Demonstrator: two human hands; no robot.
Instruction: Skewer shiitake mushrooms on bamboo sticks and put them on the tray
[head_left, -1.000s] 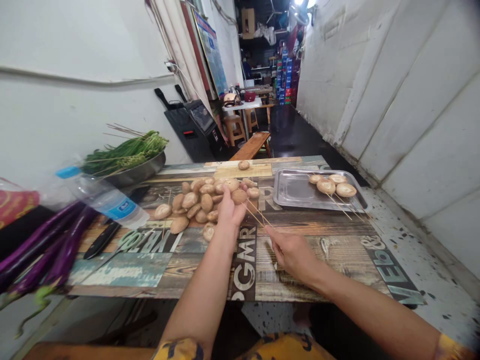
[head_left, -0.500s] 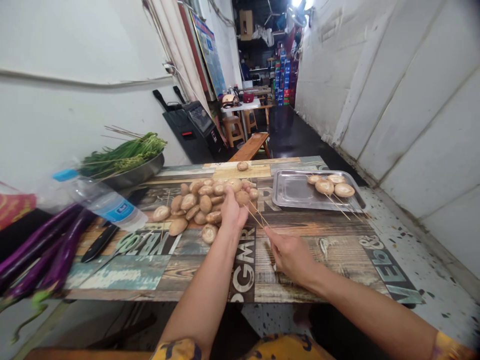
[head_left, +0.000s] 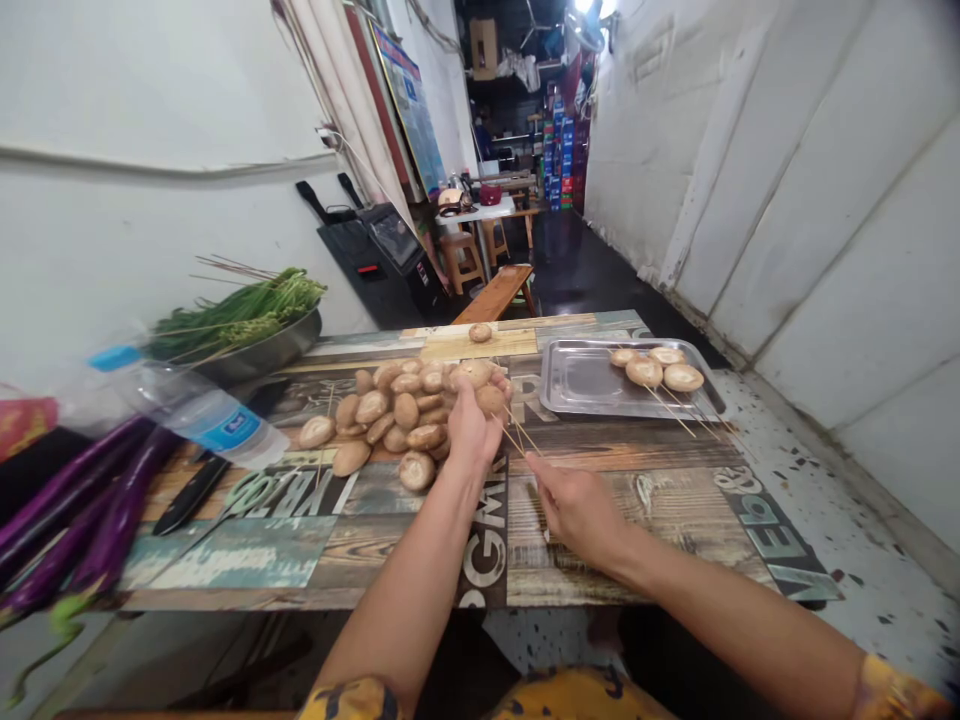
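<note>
My left hand (head_left: 472,428) is closed around a brown mushroom (head_left: 490,399) at the right edge of a pile of mushrooms (head_left: 390,410) on the patterned table (head_left: 637,480). My right hand (head_left: 574,505) pinches the near ends of thin bamboo skewers (head_left: 517,435) whose tips point up toward the held mushroom. A steel tray (head_left: 585,385) at the far right holds three mushrooms (head_left: 656,368) on skewers.
A knife (head_left: 196,490) and scissors lie left of the pile. A water bottle (head_left: 187,410) lies on its side, purple eggplants (head_left: 82,520) sit at the left edge, and a metal bowl of green chives (head_left: 240,320) stands behind. One stray mushroom (head_left: 480,332) lies at the far edge.
My left hand has drawn the mushroom a little nearer, toward the skewer tips. My right hand has barely moved. The view has shifted slightly.
</note>
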